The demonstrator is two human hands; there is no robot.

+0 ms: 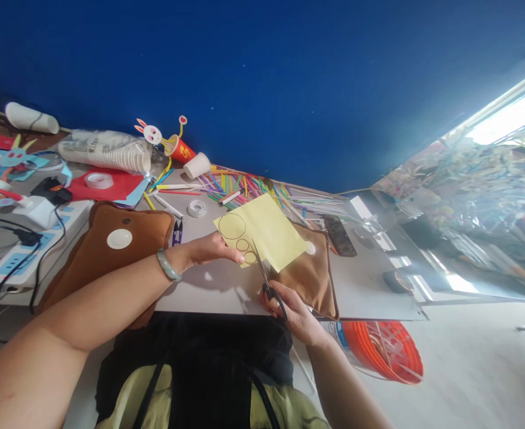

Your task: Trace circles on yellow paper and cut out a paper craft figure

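Yellow paper: I am seeing it extending beyond the left fingers, which are pinching its near edge beside the drawn circles; presumably light, creasing easily, wanting edge holds. Scissors: right fingers are curling round the handles; likely rigid. Clear bag, beyond and left of the left fingers: holding stacked white cups. Orange bucket, right of the right fingers: holding pale strips.

Left hand pinches, thumb pointing rightward; right hand sits lower, fingers curled

L fingers hold yel. paper & R fingers hold scissors.
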